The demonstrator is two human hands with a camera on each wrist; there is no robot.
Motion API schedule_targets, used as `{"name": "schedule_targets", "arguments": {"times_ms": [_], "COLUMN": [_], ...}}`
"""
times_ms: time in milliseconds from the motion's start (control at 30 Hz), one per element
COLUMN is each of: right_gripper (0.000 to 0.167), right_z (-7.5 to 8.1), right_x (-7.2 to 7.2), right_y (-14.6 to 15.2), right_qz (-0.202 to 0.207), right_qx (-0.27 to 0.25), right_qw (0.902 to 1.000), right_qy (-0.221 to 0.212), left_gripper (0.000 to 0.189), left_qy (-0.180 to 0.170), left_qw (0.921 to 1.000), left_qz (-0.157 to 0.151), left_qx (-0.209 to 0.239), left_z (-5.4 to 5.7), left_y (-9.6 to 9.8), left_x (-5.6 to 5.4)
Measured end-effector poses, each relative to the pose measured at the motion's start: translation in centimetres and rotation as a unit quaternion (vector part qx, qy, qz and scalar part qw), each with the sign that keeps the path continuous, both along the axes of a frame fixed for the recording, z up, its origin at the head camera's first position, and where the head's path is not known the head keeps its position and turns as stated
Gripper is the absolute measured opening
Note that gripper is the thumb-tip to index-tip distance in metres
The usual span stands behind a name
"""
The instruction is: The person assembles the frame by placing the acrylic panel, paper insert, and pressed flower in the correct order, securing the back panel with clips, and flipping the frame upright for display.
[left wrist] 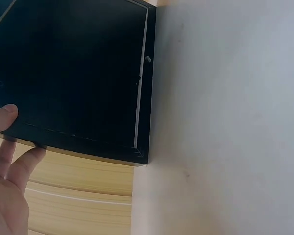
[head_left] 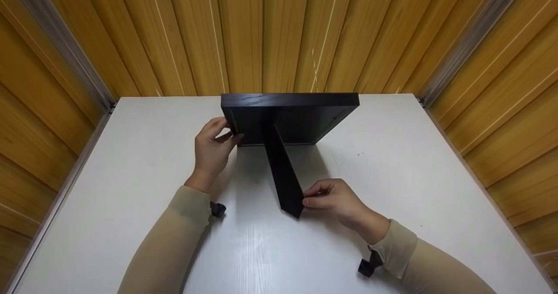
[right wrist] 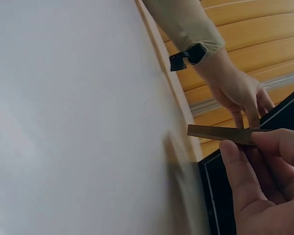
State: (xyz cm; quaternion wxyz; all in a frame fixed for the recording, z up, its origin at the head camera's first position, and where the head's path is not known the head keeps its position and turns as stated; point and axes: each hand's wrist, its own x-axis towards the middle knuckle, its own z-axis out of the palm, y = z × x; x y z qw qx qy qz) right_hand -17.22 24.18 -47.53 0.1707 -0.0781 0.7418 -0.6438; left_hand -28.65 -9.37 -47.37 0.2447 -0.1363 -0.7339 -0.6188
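A black picture frame (head_left: 305, 124) stands tilted on the white table, its back towards me. From that back an easel leg (head_left: 281, 172) slants out towards me. My left hand (head_left: 212, 148) holds the frame's left edge, thumb on the back panel (left wrist: 78, 63) and fingers along the outer side. Near the leg's pointed lower end, my right hand (head_left: 338, 200) pinches its edge between thumb and fingers. In the right wrist view the leg (right wrist: 218, 132) appears edge-on and brown, with the left hand (right wrist: 240, 93) beyond it at the frame. The front of the frame is hidden.
The white table (head_left: 144, 176) reaches back to a wood-patterned wall (head_left: 244, 32), with similar walls at left and right. Metal posts (head_left: 462, 37) stand in the rear corners. A small black device (head_left: 369, 265) is strapped at each wrist.
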Motion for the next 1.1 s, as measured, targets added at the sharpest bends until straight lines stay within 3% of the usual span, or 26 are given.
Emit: {"name": "schedule_targets", "arguments": {"times_ms": [200,300,367,467,567,700,767,900,1100], "right_gripper": [0.027,0.026,0.023,0.016,0.011,0.014,0.018,0.02,0.017], "right_z": [0.1,1.5,3.1,6.4,9.9,13.5,14.7,16.5,17.7], "right_x": [0.1,0.3,0.4,0.5,0.5,-0.2,-1.0,-2.8,-4.6], "right_y": [-0.2,0.1,0.5,1.0,1.6,2.2,2.2,1.7,2.2], "right_qz": [0.019,0.027,0.005,-0.069,-0.138,-0.161,-0.164,-0.178,-0.187], "right_qx": [0.059,0.111,0.129,0.082,-0.017,-0.103,-0.116,-0.103,-0.09], "right_qw": [0.9976,0.9916,0.9872,0.9833,0.9672,0.9432,0.9418,0.9503,0.9575], "right_qy": [0.03,0.061,0.093,0.147,0.213,0.272,0.27,0.234,0.2], "left_gripper": [0.051,0.05,0.048,0.049,0.051,0.047,0.042,0.035,0.034], "left_qy": [-0.002,-0.003,-0.01,-0.027,-0.046,-0.076,-0.088,-0.092,-0.088], "left_qw": [0.9997,0.9997,0.9998,0.9992,0.998,0.9952,0.9938,0.9931,0.9903], "left_qz": [0.001,-0.007,-0.014,-0.028,-0.043,-0.054,-0.053,-0.047,-0.06], "left_qx": [0.024,0.024,0.012,-0.003,-0.01,-0.031,-0.043,-0.055,-0.09], "left_z": [-0.6,-0.8,-0.8,-0.6,-0.2,0.4,0.6,1.2,2.1], "left_y": [-0.1,-0.2,-0.4,-1.0,-1.9,-2.9,-3.1,-3.3,-3.7], "left_x": [0.0,0.0,0.1,0.1,0.1,0.0,0.0,0.0,0.5]}}
